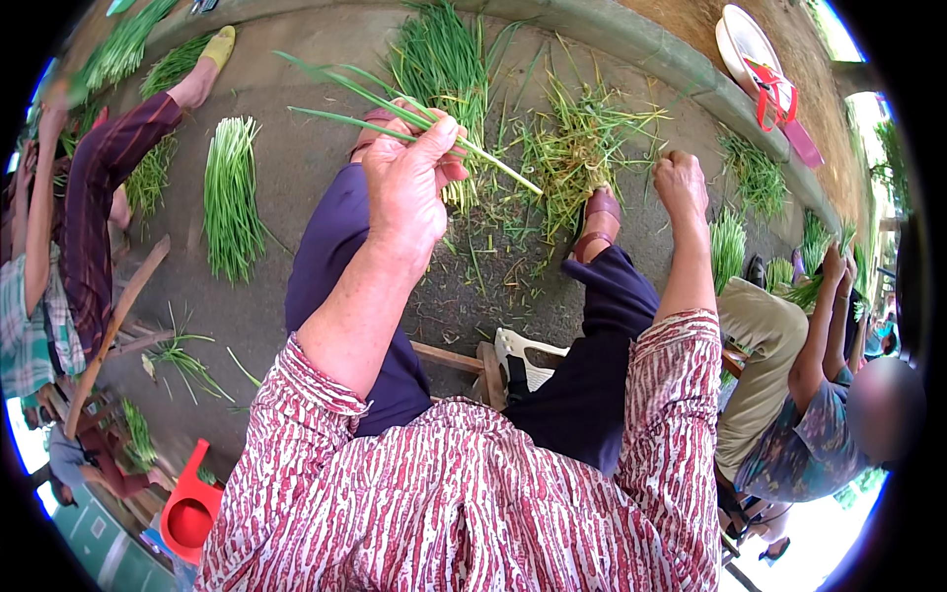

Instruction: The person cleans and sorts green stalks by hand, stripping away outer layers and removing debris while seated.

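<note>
In my left hand are a few green chive-like stalks, pinched between thumb and fingers, pale ends pointing right. My right hand has its fingers curled closed beside a tangled heap of yellowed leaf trimmings; whether a thin wisp is in it cannot be made out. Beyond my left hand lies a large bunch of untidy green stalks on the ground. A neat bundle with pale ends aligned rests to the left. My sandalled right foot touches the heap's near edge.
People sit close on both sides: a striped trouser leg at left, a person in khaki trousers at right. A concrete curb crosses the far side, with a white basin beyond. A red plastic stool stands lower left.
</note>
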A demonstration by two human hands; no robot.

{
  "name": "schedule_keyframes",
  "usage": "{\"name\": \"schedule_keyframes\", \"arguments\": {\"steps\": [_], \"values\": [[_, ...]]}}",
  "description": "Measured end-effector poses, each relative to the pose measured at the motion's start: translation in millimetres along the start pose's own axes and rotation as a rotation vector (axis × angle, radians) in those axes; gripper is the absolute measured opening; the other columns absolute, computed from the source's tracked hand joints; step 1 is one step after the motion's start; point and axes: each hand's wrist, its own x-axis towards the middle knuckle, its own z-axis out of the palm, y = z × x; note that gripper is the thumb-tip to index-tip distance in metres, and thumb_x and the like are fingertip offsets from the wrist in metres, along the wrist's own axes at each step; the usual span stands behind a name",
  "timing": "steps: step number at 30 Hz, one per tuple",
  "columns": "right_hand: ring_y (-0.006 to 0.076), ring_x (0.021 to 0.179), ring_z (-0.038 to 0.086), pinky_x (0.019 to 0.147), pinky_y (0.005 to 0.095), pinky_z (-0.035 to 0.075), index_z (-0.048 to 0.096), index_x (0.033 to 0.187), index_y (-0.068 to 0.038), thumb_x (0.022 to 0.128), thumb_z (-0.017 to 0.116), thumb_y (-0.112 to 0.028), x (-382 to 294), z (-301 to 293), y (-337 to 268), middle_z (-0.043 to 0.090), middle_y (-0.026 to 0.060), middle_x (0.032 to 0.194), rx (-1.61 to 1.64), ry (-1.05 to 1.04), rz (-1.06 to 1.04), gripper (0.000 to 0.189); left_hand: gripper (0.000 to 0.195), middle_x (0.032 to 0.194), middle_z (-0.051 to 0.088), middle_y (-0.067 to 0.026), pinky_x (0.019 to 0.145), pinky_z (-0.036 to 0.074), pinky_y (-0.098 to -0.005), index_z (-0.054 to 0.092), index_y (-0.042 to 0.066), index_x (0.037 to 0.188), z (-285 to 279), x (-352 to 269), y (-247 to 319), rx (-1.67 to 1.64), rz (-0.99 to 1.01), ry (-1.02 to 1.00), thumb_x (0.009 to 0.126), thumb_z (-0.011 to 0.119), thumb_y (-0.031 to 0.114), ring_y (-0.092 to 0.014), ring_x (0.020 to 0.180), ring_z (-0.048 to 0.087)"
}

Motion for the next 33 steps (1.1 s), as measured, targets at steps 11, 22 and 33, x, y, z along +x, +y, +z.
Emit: {"name": "schedule_keyframes", "arguments": {"steps": [11, 22, 33], "values": [[0.0132, 0.065, 0.051, 0.062, 0.0297, 0.043, 0.06, 0.091, 0.005, 0.085, 0.06, -0.021, -125.5, -6.4, -127.8, 0.059, 0.009, 0.069, 0.773, -0.426, -0.624, 0.026, 0.025, 0.081, 0.064, -0.0045, 0.05, 0.049, -0.02, 0.057, 0.003, 0.107, 0.8, -1.3, -8.4, 0.03, 0.017, -0.014, 0.083, 0.065, 0.004, -0.01, 0.065, 0.061], [0.0139, 0.056, 0.041, 0.054, 0.0318, 0.036, 0.053, 0.077, 0.003, 0.09, 0.056, -0.021, -130.4, -4.8, -130.5, 0.046, 0.0056, 0.058, 0.617, -0.524, -0.611, 0.028, 0.01, 0.075, 0.062, -0.003, 0.045, 0.043, -0.0184, 0.059, 0.005, 0.088, 7.9, -7.3, -7.6, 0.053, 0.02, 0.006, 0.081, 0.067, 0.005, -0.006, 0.06, 0.056], [0.0189, 0.071, 0.054, 0.065, 0.032, 0.045, 0.053, 0.092, -0.001, 0.072, 0.074, -0.014, -138.1, -4.0, -133.2, 0.056, 0.0093, 0.082, 0.655, -0.15, -0.745, 0.031, 0.011, 0.074, 0.06, -0.0007, 0.043, 0.041, -0.0181, 0.059, 0.006, 0.088, 11.6, -8.9, -8.3, 0.121, 0.012, 0.013, 0.08, 0.066, 0.005, -0.005, 0.057, 0.053]]}}
